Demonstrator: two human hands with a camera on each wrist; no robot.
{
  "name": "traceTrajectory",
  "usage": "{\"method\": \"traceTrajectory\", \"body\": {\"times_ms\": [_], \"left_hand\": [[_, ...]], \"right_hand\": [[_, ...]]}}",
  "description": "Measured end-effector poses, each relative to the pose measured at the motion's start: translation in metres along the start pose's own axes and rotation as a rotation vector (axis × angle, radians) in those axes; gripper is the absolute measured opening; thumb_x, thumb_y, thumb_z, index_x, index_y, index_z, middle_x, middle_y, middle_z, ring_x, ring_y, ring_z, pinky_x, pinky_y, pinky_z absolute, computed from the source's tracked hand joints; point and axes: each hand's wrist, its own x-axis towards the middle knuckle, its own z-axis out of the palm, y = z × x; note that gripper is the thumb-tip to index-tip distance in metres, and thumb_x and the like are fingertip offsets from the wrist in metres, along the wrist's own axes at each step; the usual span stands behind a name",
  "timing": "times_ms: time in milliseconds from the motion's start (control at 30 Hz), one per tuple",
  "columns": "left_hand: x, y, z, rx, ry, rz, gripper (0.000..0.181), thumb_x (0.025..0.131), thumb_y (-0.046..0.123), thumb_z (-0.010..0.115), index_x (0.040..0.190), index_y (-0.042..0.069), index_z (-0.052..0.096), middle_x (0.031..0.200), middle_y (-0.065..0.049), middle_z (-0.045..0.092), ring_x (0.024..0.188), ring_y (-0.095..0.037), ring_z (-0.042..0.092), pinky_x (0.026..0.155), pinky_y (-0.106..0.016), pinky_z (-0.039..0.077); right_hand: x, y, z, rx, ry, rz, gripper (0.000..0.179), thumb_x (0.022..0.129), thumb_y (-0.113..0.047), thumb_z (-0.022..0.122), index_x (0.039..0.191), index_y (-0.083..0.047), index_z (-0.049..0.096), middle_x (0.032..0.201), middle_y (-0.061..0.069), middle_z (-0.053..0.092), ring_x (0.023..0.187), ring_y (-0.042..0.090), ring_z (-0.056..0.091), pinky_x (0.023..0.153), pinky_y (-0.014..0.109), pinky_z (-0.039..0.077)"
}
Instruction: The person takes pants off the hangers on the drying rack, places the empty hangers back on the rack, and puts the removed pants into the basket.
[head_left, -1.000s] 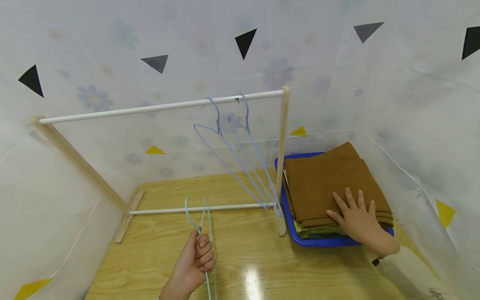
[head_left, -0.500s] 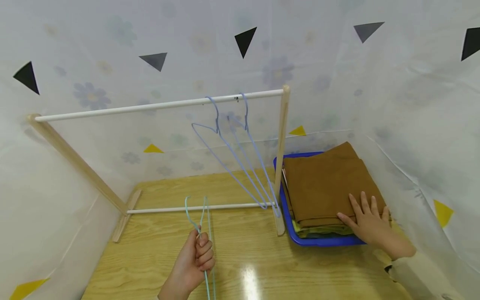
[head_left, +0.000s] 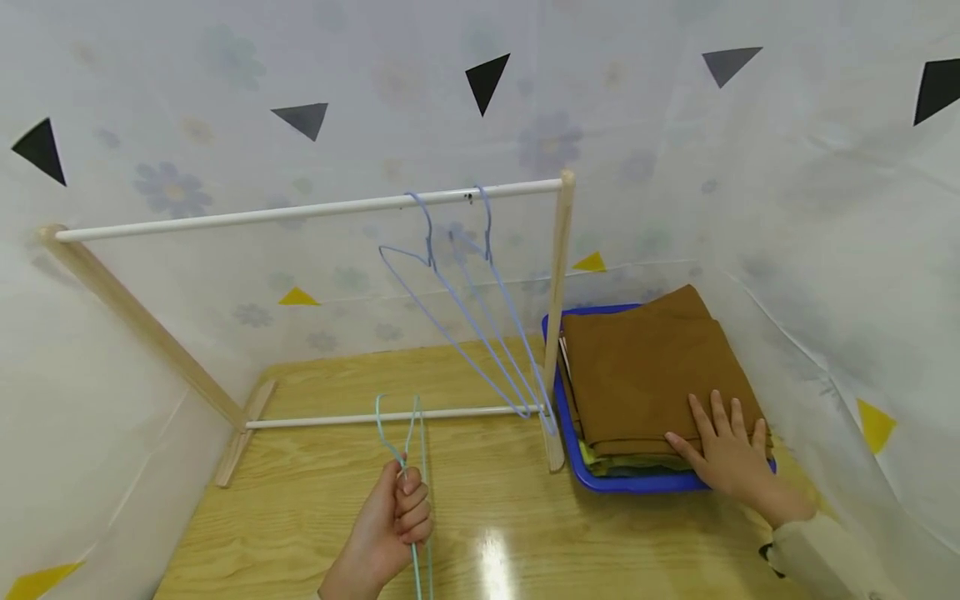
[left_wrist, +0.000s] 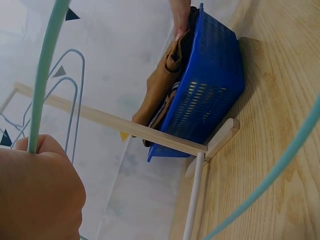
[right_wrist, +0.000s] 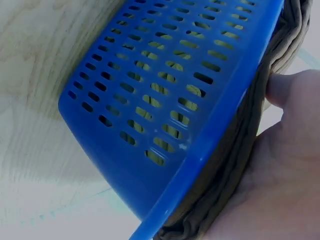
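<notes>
My left hand point(head_left: 393, 521) grips a mint-green hanger point(head_left: 380, 425) just below its hook, in front of the rack's lower bar. In the left wrist view the fist point(left_wrist: 42, 185) wraps round the same wire. My right hand point(head_left: 731, 462) lies with spread fingers on the front right part of a folded brown cloth point(head_left: 637, 367). That cloth tops a stack of folded fabric in a blue basket point(head_left: 637, 483); a yellow-green layer point(head_left: 645, 461) shows beneath it. In the right wrist view the thumb reaches to the folded edges beside the basket's rim point(right_wrist: 195, 160).
A wooden rack with a white top rail point(head_left: 315, 212) stands across the table point(head_left: 315, 517). Two lavender hangers, one at the left point(head_left: 431, 262) and one at the right point(head_left: 498, 279), hang near its right post point(head_left: 558, 275). A patterned white curtain point(head_left: 360, 83) encloses the back and sides.
My right hand has slid rightward and slightly down over the brown cloth, then a little back left. The left hand still holds the mint-green hanger in nearly the same place.
</notes>
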Motion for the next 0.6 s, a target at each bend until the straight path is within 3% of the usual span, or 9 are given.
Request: {"method": "traceTrajectory", "body": {"times_ms": [300,433,600], "left_hand": [[-0.003,0.006,-0.001,-0.007,-0.019,0.032,0.061,0.106,0.044,0.015,0.063,0.020,0.049,0.059,0.008,0.009,0.047,-0.005,0.007,0.044,-0.017,0.011],[-0.004,0.008,-0.001,-0.004,-0.039,0.048,0.060,0.106,0.044,0.015,0.063,0.020,0.049,0.059,0.008,0.009,0.047,-0.005,0.007,0.044,-0.016,0.011],[-0.006,0.009,-0.001,-0.005,-0.031,0.054,0.061,0.106,0.044,0.013,0.063,0.020,0.049,0.058,0.009,0.009,0.047,-0.005,0.007,0.044,-0.016,0.011]], "right_hand": [[0.000,-0.008,-0.008,-0.022,-0.013,-0.013,0.086,0.099,-0.057,0.035,0.151,0.006,0.009,0.150,0.038,-0.006,0.133,0.059,-0.014,0.097,0.076,-0.013],[0.007,-0.029,-0.028,-0.012,0.007,-0.110,0.078,0.100,-0.048,0.044,0.148,0.009,0.021,0.149,0.039,0.008,0.134,0.060,-0.001,0.100,0.076,0.000],[0.036,-0.065,-0.057,-0.008,-0.011,-0.256,0.072,0.099,-0.041,0.052,0.147,0.006,0.027,0.151,0.033,0.017,0.138,0.054,0.009,0.103,0.073,0.010]]}}
